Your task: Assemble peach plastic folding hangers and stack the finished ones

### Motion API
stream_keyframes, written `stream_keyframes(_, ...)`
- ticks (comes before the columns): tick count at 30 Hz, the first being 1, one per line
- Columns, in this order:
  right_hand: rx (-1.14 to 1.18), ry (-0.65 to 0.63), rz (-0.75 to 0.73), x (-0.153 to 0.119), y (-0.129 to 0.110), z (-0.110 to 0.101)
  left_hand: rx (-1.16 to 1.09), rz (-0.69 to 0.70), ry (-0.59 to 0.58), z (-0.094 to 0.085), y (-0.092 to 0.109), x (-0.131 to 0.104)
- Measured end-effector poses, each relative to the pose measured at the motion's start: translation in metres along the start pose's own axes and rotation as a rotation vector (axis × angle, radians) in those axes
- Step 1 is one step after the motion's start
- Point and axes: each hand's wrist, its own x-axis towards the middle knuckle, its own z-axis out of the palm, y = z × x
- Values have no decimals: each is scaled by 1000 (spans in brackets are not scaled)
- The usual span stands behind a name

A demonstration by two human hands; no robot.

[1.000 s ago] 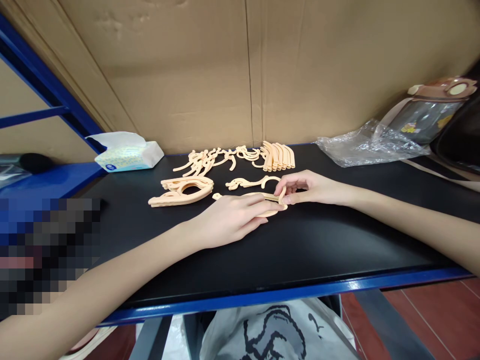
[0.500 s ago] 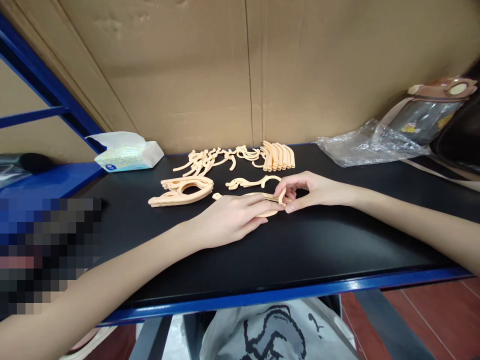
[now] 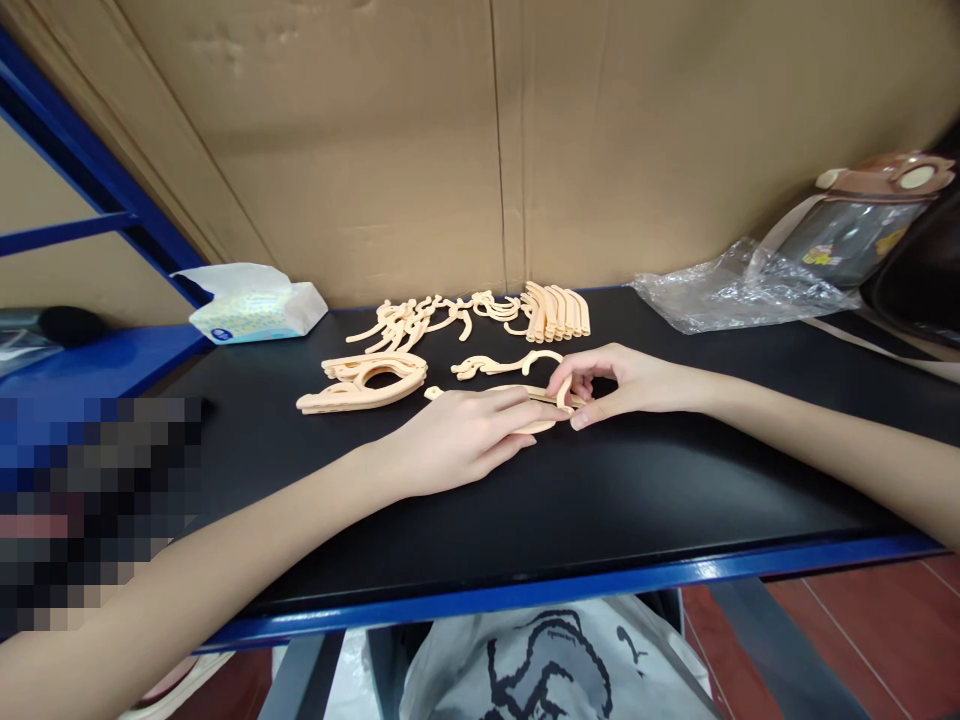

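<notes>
My left hand [image 3: 480,432] lies over a beige plastic hanger arm [image 3: 538,428] on the black table, its fingers closed on the piece and covering most of it. At the right end of that arm, my right hand [image 3: 600,385] pinches a curved beige hanger hook [image 3: 563,393] between thumb and fingers. The fingertips of both hands meet there, so the joint between the pieces is partly hidden. Just behind them are a second long arm [image 3: 435,394] and a loose hook-shaped piece [image 3: 487,366]. Folded hangers [image 3: 360,385] are stacked left of my left hand.
Along the back lie loose hooks [image 3: 405,322] and a row of curved arms [image 3: 556,312]. A tissue pack [image 3: 259,305] is at back left. Clear plastic wrap [image 3: 720,290] and a water bottle [image 3: 855,225] stand at back right, against cardboard [image 3: 360,150]. A blue edge [image 3: 525,590] borders the table.
</notes>
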Motion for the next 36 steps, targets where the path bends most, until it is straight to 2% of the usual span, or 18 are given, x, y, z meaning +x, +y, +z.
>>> stream_keyframes(15,-15,4,5,0,0,1,-18,-12,-13,0,0,0)
stream_keyframes(26,7,94,0,1,3,6,-108,-107,-27,2,2,0)
stream_keyframes(36,184,137,35,3,3,9,-106,-117,8,3,1,-1)
